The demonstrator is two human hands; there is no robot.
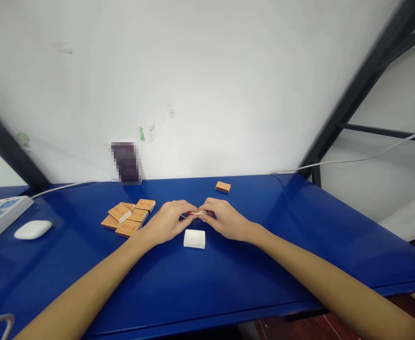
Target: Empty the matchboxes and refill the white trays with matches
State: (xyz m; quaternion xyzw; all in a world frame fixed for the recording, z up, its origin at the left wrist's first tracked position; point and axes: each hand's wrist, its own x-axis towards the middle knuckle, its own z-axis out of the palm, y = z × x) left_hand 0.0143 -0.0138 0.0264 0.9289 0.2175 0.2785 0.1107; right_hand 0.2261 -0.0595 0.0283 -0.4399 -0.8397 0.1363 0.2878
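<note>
Several matchsticks [198, 213], bunched and lying roughly crosswise, span the narrow space between the fingers [186, 207] of the left hand [170, 221] and those of the right hand [226, 219]. The index finger and thumb of each hand are closed on the bunch, one pair at either end; the red heads visible lie toward the left hand. A few further sticks show just below the gripped ones, though it cannot be told whether these are held or rest on the blue worktop [207, 288]. A white tray [194, 239] lies just on the wearer's side of the fingers, near the left thumb but apart from it. To the left of the left-hand fingers, close by the wrist, is a pile of orange matchboxes [138, 216], some overlapping; a single matchbox [223, 187] lies on its own beyond the right-hand fingers. Well to the left of both hands are a smooth white object [33, 230] and, farther out, a white case [14, 208]. Beyond the left-hand fingers, against the wall [228, 85], stands a dark pixelated panel [126, 163].
</note>
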